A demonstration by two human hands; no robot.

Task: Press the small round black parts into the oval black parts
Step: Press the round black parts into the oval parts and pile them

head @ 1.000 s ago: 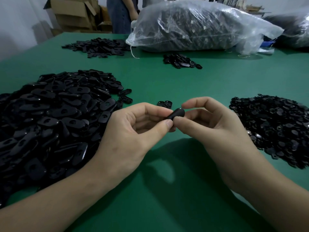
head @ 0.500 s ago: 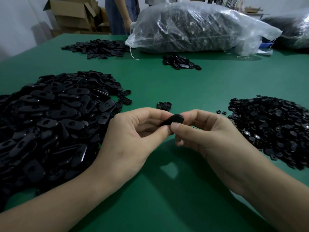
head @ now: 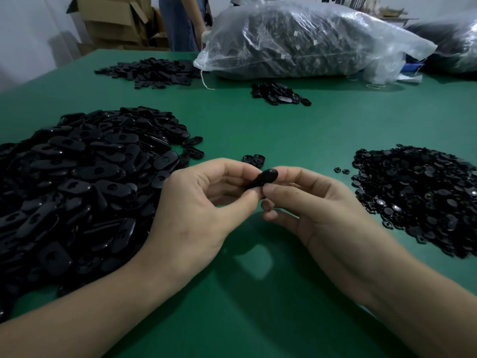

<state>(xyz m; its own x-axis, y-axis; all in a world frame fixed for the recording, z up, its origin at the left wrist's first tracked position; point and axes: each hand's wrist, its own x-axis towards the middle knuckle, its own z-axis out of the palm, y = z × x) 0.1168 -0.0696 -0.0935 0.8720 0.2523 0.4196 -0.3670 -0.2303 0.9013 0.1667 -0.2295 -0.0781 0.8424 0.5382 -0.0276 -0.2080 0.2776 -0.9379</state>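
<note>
My left hand [head: 204, 210] and right hand [head: 317, 210] meet fingertip to fingertip. Both pinch one oval black part [head: 263, 178], whose rounded end pokes up between them. My fingers hide whether a small round part sits in it.

The green table [head: 258, 293] lies bare under my wrists and towards me, which gives the most room; I cannot see its near edge. The heap of oval parts [head: 77, 182] crowds my left hand, so a swung elbow would scatter it. The heap of round parts [head: 423, 192] lies apart to my right, an easy reach. A few loose pieces [head: 254, 160] sit just beyond my fingertips, and two stray round parts [head: 342, 171] lie right of my knuckles.

If I press off-centre, I expect the round part to tilt, jam or spring loose, and it could get lost among the black heaps.
</note>
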